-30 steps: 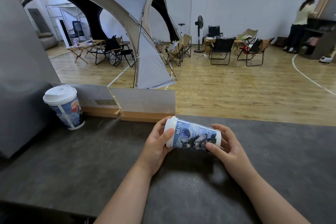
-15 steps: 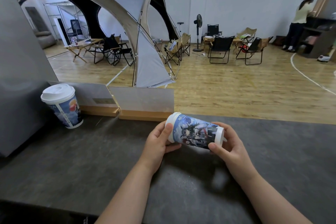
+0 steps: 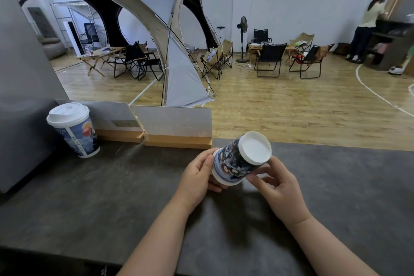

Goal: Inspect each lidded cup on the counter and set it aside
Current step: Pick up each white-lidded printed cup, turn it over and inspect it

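A person tips a printed cup [image 3: 235, 163] nearly upside down above the middle of the dark counter [image 3: 112, 197], just short of its far edge. Its white base is turned up toward the camera, apparently so the underside can be checked. The left hand [image 3: 196, 177] wraps the lidded end, low and to the left. The right hand [image 3: 277, 188] pinches the wall near the base with curled fingers, which looks like a hold for turning the cup. A second lidded cup [image 3: 72, 129] stands upright near the counter's far left corner, well apart, beside a tall grey cabinet [image 3: 20, 96]. Two low display panels [image 3: 177, 123] on wooden bases line the far edge just behind the held cup and would likely crowd any set-down there. Beyond stand a tent [image 3: 143, 6] and folding chairs [image 3: 268, 58].
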A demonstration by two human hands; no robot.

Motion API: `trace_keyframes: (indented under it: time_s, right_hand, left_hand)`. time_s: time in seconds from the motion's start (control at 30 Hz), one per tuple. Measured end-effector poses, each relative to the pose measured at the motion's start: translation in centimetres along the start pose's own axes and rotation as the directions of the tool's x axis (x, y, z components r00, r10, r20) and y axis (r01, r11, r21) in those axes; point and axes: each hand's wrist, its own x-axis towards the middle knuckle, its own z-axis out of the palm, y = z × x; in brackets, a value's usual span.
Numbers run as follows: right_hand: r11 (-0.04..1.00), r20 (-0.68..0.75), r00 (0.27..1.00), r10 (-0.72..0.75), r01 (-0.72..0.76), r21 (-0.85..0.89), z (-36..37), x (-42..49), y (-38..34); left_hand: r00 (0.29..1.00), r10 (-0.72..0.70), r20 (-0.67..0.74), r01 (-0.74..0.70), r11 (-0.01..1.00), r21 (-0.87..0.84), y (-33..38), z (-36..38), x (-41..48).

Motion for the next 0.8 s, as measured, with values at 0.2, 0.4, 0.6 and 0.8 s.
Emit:
trace_keyframes:
  time_s: [0.2, 0.4, 0.6, 0.8]
  right_hand:
    - [0.993, -0.014, 1.000, -0.019, 0.017, -0.116, 0.00, 0.20, 0.42]
    - [0.994, -0.041, 0.998, 0.037, -0.041, -0.106, -0.22, 0.61, 0.49]
    - [0.987, -0.054, 0.992, 0.115, -0.121, -0.110, -0.48, 0.87, 0.34]
    - [0.989, -0.058, 0.990, 0.128, -0.132, -0.069, -0.62, 0.74, 0.22]
  left_hand:
    - [0.999, 0.029, 0.021, -0.030, 0.999, 0.039, -0.26, -0.02, 0.28]
    - [0.993, 0.047, 0.106, -0.051, 0.998, 0.037, 0.00, -0.25, -0.06]
    - [0.994, 0.028, 0.106, -0.035, 0.997, 0.063, -0.07, -0.14, -0.04]
    - [0.995, 0.065, 0.081, -0.072, 0.994, 0.085, -0.09, 0.19, -0.36]
